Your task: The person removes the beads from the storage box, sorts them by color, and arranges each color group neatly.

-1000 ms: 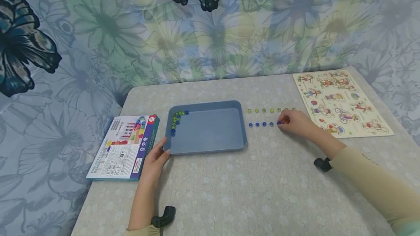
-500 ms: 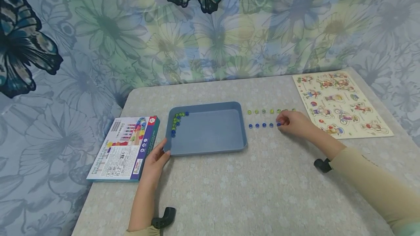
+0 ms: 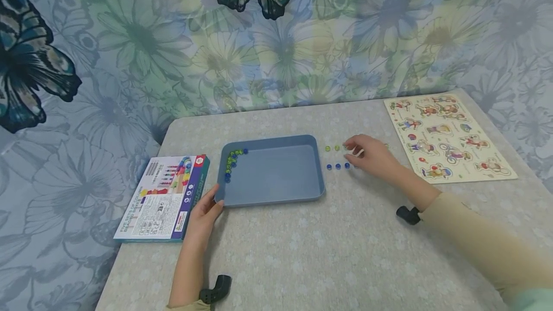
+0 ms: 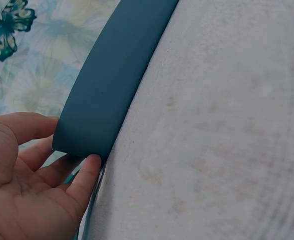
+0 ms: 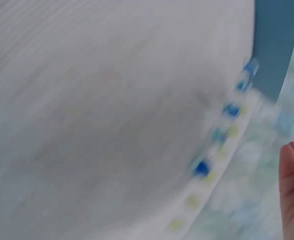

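Observation:
My left hand pinches the near left corner of a shallow blue-grey tray, its thumb at the front wall. Small green and blue marbles lie along the tray's far left corner. Right of the tray, a row of yellow-green marbles runs behind a row of blue marbles. Over these rows hovers my right hand, thumb and fingers apart, hiding part of both. In the right wrist view its fingers are extended, and the nearest blue marble stands away from them.
At the left, a boxed set with a printed back lies beside the tray. A cream board with cartoon figures lies at the table's far right. A flowered curtain hangs behind the table's back edge.
My right hand has left the blue marble at the row's right end and moved left over the rows, thumb and fingers spreading. The left hand keeps its place on the tray.

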